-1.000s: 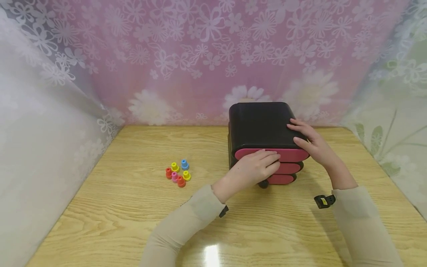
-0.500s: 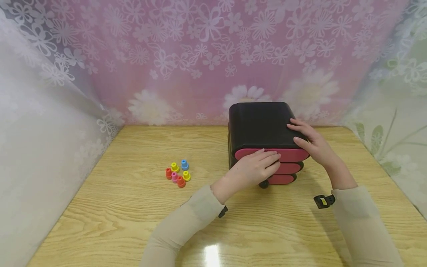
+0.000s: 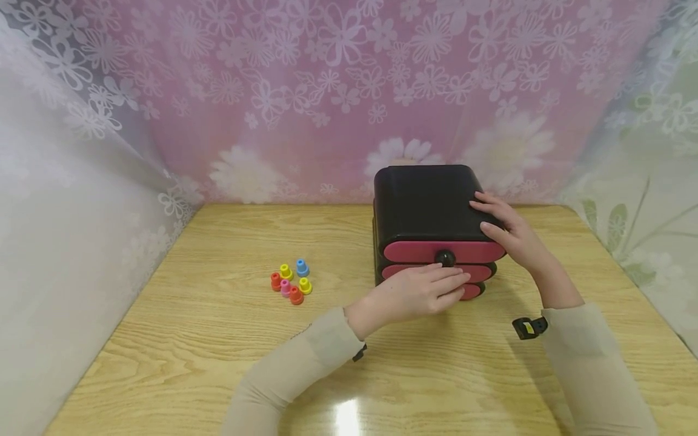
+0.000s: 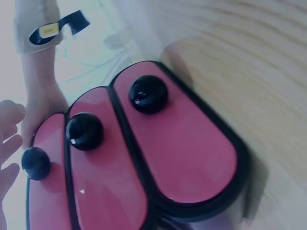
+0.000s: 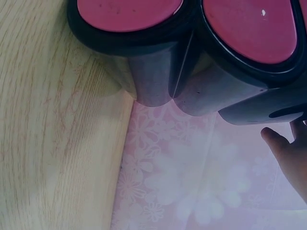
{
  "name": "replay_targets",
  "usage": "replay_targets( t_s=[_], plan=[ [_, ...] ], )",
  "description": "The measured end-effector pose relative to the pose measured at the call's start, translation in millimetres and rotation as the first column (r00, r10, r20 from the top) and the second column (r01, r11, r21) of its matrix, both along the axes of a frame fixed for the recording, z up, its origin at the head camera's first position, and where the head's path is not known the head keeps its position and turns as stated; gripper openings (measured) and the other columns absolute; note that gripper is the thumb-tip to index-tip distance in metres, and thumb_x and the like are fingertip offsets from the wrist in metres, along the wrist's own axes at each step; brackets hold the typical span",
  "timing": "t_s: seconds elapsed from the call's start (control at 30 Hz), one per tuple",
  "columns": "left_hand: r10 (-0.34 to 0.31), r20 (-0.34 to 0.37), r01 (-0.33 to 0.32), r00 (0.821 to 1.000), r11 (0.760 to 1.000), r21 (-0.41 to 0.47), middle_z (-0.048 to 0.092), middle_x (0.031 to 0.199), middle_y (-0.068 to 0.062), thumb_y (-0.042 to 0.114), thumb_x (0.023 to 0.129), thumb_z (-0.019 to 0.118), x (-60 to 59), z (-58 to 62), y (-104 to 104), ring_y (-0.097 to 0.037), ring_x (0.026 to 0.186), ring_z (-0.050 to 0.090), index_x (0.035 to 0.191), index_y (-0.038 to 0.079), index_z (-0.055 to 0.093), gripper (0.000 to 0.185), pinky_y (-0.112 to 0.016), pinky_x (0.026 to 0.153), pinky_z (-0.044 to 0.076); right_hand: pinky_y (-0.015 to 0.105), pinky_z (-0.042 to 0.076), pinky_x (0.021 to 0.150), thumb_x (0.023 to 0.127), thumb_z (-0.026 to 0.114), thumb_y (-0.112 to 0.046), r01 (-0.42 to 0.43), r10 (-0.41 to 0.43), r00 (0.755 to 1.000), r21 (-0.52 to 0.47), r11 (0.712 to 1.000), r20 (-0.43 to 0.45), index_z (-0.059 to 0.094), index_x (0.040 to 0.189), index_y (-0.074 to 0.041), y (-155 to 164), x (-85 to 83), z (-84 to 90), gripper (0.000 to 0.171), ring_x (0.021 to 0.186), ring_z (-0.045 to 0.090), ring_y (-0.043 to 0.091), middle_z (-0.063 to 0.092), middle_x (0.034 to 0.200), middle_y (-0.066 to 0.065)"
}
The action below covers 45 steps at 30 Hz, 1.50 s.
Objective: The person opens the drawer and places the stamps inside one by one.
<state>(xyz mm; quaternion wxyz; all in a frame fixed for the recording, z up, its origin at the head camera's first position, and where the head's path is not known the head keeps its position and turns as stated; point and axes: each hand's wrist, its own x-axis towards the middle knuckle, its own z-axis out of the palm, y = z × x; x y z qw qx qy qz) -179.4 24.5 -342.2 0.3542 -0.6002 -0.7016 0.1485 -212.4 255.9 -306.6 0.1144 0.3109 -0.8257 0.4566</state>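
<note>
A small black cabinet [image 3: 428, 203] with three pink drawer fronts stands at the right of the table, its drawers closed. My left hand [image 3: 417, 293] is in front of it, just below the black knob [image 3: 445, 258] of the top drawer. Its fingers [image 4: 10, 132] look loosely extended and apart from the knobs in the left wrist view, with nothing held. My right hand [image 3: 509, 233] rests on the cabinet's upper right edge, fingers spread across the corner. In the right wrist view, part of that hand [image 5: 292, 153] shows beside the cabinet's side.
Several small coloured pegs [image 3: 295, 295], red, yellow, pink and blue, stand grouped on the wooden table [image 3: 218, 363] left of the cabinet. A flowered pink curtain [image 3: 327, 109] hangs behind the table, with pale cloth on both sides.
My left hand has come off the top drawer's knob and moved slightly down, so the knob now shows. The right hand stays in place on the cabinet.
</note>
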Motion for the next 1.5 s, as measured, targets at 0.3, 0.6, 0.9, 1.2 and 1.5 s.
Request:
replay_targets(
  t_s=[0.3,0.6,0.9,1.2,1.5],
  plan=[
    [0.063,0.061,-0.055,0.996,0.989,-0.135,0.044,0.13,-0.001,0.008,0.092,0.043,-4.1,-8.4,-1.1,-0.013,0.12,0.038,0.119,0.017,0.054,0.031,-0.026,0.096,0.032,0.053,0.006,0.101,0.088,0.042,0.004,0.0,0.0,1.0,0.01,1.0,-0.006,0.037,0.124,0.015,-0.7,-0.9,0.4,0.038,0.132,0.007,0.023,0.02,0.136,0.03],
    [0.052,0.061,-0.049,0.997,0.997,-0.058,0.05,0.123,0.001,0.015,0.09,0.045,-19.8,-23.1,-0.6,-0.014,0.114,0.043,0.111,0.016,0.059,0.025,-0.025,0.098,0.029,0.053,0.006,0.101,0.089,0.043,0.002,0.008,-0.008,1.0,0.019,1.0,0.001,0.037,0.126,0.012,4.7,-7.8,-6.3,0.039,0.132,0.007,0.021,0.021,0.138,0.027],
    [0.086,0.055,-0.08,0.995,0.992,-0.098,0.051,0.123,0.003,0.012,0.092,0.04,-21.7,-21.2,2.8,-0.012,0.113,0.044,0.115,0.018,0.057,0.029,-0.025,0.095,0.032,0.053,0.006,0.101,0.089,0.043,0.002,0.018,-0.018,1.0,0.019,1.0,0.018,0.038,0.128,0.009,12.9,-16.1,-16.4,0.04,0.133,0.006,0.02,0.02,0.14,0.023],
    [0.088,0.031,-0.084,0.996,0.99,-0.111,0.053,0.12,0.006,0.014,0.093,0.038,-22.6,-21.2,5.5,-0.01,0.112,0.044,0.112,0.021,0.058,0.029,-0.024,0.093,0.033,0.055,0.006,0.1,0.089,0.042,0.002,0.021,-0.021,1.0,0.017,1.0,0.008,0.037,0.125,0.014,-1.1,2.0,0.0,0.038,0.132,0.007,0.021,0.02,0.136,0.03],
    [0.096,0.05,-0.09,0.994,0.989,-0.121,0.054,0.115,0.009,0.014,0.092,0.041,-21.5,-17.6,6.9,-0.009,0.107,0.046,0.108,0.022,0.059,0.025,-0.022,0.091,0.035,0.054,0.007,0.1,0.089,0.042,0.002,0.022,-0.022,1.0,0.016,1.0,0.007,0.037,0.125,0.014,-0.4,1.0,-0.1,0.038,0.132,0.007,0.021,0.02,0.137,0.029]
  ],
)
